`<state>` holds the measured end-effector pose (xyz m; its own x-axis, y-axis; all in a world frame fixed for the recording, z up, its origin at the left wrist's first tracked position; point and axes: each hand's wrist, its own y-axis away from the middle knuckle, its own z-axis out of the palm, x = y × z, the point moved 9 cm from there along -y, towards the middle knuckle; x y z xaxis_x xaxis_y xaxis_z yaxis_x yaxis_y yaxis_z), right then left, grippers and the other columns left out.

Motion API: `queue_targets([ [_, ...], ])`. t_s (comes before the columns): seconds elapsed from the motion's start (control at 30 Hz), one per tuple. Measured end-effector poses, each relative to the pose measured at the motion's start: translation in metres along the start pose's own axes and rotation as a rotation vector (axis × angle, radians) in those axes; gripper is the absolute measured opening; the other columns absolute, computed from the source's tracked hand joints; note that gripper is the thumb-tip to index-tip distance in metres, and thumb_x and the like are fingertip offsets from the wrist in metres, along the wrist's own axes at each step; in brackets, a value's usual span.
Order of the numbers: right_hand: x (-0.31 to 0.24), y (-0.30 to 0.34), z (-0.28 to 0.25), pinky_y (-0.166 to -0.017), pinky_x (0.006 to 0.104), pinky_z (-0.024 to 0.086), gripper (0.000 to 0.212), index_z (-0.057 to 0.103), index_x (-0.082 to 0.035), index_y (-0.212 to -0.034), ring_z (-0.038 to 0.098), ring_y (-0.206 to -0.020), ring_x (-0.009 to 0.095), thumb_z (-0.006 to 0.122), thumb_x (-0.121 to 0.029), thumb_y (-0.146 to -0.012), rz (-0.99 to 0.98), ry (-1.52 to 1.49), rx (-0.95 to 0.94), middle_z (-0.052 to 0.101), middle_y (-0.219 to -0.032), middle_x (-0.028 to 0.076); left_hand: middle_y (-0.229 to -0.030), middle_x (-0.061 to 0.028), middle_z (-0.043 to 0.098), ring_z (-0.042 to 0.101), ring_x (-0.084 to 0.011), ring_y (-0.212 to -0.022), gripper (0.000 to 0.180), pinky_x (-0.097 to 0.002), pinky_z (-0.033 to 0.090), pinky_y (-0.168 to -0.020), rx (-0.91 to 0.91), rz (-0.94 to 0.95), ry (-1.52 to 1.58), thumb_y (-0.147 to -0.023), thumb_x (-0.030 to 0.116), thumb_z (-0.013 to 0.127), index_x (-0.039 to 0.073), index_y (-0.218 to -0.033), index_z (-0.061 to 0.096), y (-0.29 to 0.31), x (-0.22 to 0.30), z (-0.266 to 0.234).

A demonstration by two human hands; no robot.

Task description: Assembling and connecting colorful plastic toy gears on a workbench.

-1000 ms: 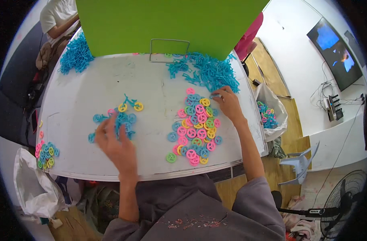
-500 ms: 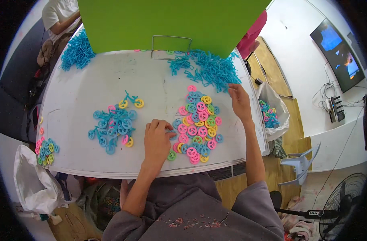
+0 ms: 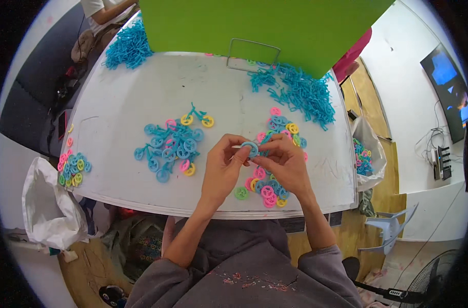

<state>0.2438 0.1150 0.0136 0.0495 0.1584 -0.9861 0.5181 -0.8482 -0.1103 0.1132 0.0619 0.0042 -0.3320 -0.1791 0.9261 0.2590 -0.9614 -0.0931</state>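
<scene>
Two hands meet over the near middle of the desk, pinching one small blue plastic wheel between them: the left hand grips it from the left with thumb and fingertips closed on its rim, and the right hand grasps it from the right, together with a thin teal frame piece whose exact join to the wheel cannot be told. Directly beneath and behind the hands lies a heap of loose wheels in pink, yellow, blue and green, running from near the front edge toward the far side. To the left of the hands, mid-desk, sits a cluster of finished toy bicycles, mostly blue with a few yellow and pink wheels. Toward the far right corner a pile of teal frames spreads out, and another teal pile lies at the far left corner. A small group of coloured wheels rests at the left edge. A green board stands along the far edge, with a wire stand at its foot. A white bag hangs off the near left corner, and a bag of parts hangs at the right edge
</scene>
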Motion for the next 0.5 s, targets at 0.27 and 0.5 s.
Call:
queue_targets([
  [0.27, -0.018, -0.002, 0.014, -0.073, 0.027, 0.051, 0.021, 0.064, -0.003, -0.107, 0.063, -0.081, 0.018, 0.056, 0.001, -0.088, -0.077, 0.108, -0.05, 0.058, -0.1, 0.01, -0.086, -0.0028, 0.062, 0.057, -0.0085, -0.073, 0.015, -0.0243, 0.049, -0.069, 0.117, -0.187, 0.079, -0.094, 0.011, 0.057, 0.0, -0.104, 0.059, 0.001, -0.025, -0.026],
  [0.5, -0.023, 0.001, 0.016, -0.075, 0.0314, 0.051, 0.026, 0.064, -0.005, -0.106, 0.063, -0.081, 0.022, 0.067, -0.003, -0.08, -0.094, 0.38, -0.187, 0.058, -0.099, 0.011, -0.093, -0.0058, 0.062, 0.053, -0.0077, -0.073, 0.019, -0.0218, 0.047, -0.067, 0.069, -0.267, 0.303, -0.096, 0.014, 0.054, 0.0, -0.109, 0.057, 0.0, -0.036, -0.023],
])
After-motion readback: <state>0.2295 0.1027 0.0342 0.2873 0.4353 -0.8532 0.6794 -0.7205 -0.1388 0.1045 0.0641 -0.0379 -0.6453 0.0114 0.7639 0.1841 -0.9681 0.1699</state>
